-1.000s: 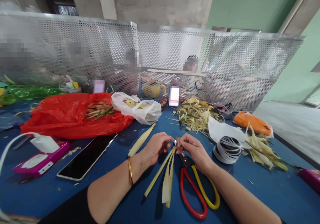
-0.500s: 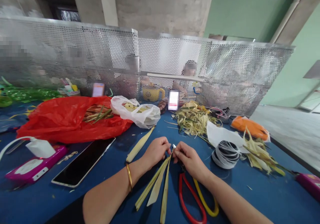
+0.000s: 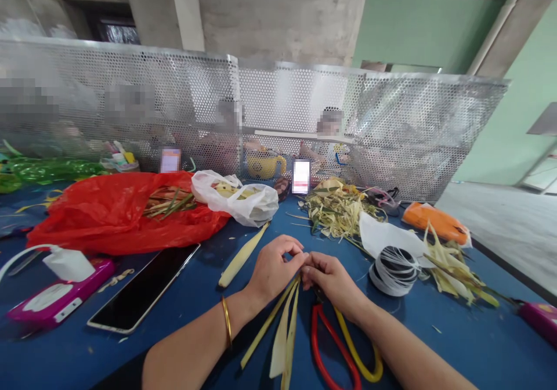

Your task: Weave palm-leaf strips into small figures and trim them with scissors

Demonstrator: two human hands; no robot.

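Now, taking the clock from where the hands meet, the blue surface (image 3: 478,343) runs wide underneath everything, and a perforated metal screen (image 3: 300,100) stands across twelve o'clock; a red plastic bag (image 3: 100,210) sprawls out toward ten, a tousled heap of dry husk (image 3: 333,210) lies at one, and a white bag (image 3: 261,204) sits between ten and eleven; a dark-screened phone (image 3: 145,291) rests flat between eight and nine; scissors (image 3: 343,343), one handle red and one yellow, lie at five with their blades out of sight; and into the thick of it, a few pale strips (image 3: 281,343), the things being worked, trail out at seven, fanned apart, their upper ends vanishing between the two hands; the right hand (image 3: 324,271) is drawn into a tight pinch that seems to have those ends; the left hand (image 3: 278,268) is curled, thumb and forefinger brought in against the right's fingertips, though I cannot tell whether anything sits between them! Fine fingertip stuff, and I'd judge the step to be working the bunched ends at one point; the next move calls for a steady right-side grip, a small, exact motion from the left, and no strip slipping loose.
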